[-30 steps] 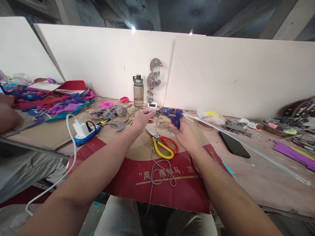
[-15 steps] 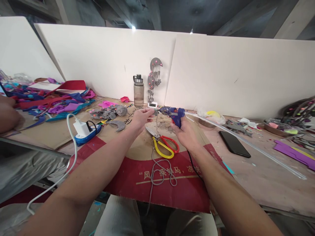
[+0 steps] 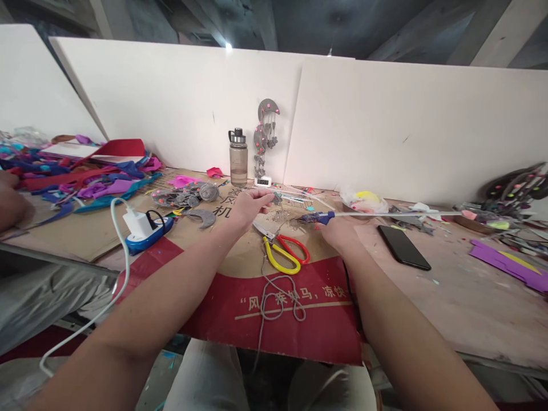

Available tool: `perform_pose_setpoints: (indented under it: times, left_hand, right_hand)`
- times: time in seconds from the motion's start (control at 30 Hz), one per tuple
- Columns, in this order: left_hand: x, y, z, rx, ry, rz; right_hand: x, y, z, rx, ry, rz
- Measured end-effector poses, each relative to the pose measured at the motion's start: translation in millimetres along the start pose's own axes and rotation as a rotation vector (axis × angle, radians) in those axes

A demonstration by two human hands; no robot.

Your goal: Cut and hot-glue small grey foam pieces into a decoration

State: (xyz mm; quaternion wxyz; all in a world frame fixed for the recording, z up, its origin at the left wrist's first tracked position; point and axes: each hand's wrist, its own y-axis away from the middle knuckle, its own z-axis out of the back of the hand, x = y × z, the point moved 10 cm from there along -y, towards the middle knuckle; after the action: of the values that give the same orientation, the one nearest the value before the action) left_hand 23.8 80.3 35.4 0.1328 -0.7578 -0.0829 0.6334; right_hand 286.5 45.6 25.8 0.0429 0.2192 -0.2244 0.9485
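Note:
My left hand (image 3: 253, 206) is closed, its thumb and fingers pinching a small grey felt piece (image 3: 277, 198) above the cardboard. Low over the board's right side, my right hand (image 3: 337, 233) is wrapped round a blue hot glue gun (image 3: 315, 217), which is tipped on its side with its nozzle toward the left. A long clear glue stick (image 3: 394, 214) runs out of its back to the right. Between my forearms lie scissors (image 3: 282, 254) with one yellow and one red handle. Grey cord (image 3: 274, 311) trails in loops below them.
A red and brown cardboard sheet (image 3: 317, 337) covers the table's middle. Left are a blue power strip (image 3: 149, 237), grey felt shapes (image 3: 201, 218) and coloured scraps (image 3: 107, 177). A bottle (image 3: 238, 160) stands behind; a phone (image 3: 403, 247) lies right. Another person's arm (image 3: 8, 200) shows far left.
My right hand has lowered the glue gun away from the felt piece and turned it onto its side. The glue stick has swung up to nearly level. My left hand still pinches the felt.

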Motion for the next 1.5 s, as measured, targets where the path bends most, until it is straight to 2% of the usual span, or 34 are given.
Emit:
perform_pose_setpoints:
  times: [0.1,0.17,0.27,0.37,0.47,0.6,0.8,1.1,1.37,1.5]
  left_hand:
    - [-2,1,-4.2,0.024,-0.093,-0.052]
    - [-5,3,-8.4,0.044,-0.159,-0.090]
    - [-10,9,-15.7,0.070,-0.226,-0.133]
    - [-15,14,-21.9,0.089,-0.272,-0.150]
    - [-15,16,-22.4,0.078,-0.296,-0.151]
    - [-10,14,-22.3,0.086,-0.267,-0.129]
    - [-10,17,-26.1,0.117,-0.270,-0.103]
    - [-7,18,-30.8,0.158,-0.322,-0.108]
    - [-2,20,-34.9,0.213,-0.311,-0.054]
    - [0,18,-32.1,0.191,-0.285,-0.053]
  right_hand:
    - [19,9,17,-0.101,0.011,-0.022]
    - [49,16,21,-0.141,-0.256,0.077]
    - [89,25,-1,0.016,-0.821,0.135]
    - [106,31,-30,0.163,-1.054,0.066]
    - [103,32,-32,0.144,-0.986,0.072]
    - [99,33,-1,-0.053,-0.703,0.200]
    - [104,39,18,-0.132,-0.544,0.218]
    - [107,40,20,-0.145,-0.360,0.226]
    - [103,39,19,-0.117,-0.386,0.193]
    - [103,40,20,-0.118,-0.378,0.216]
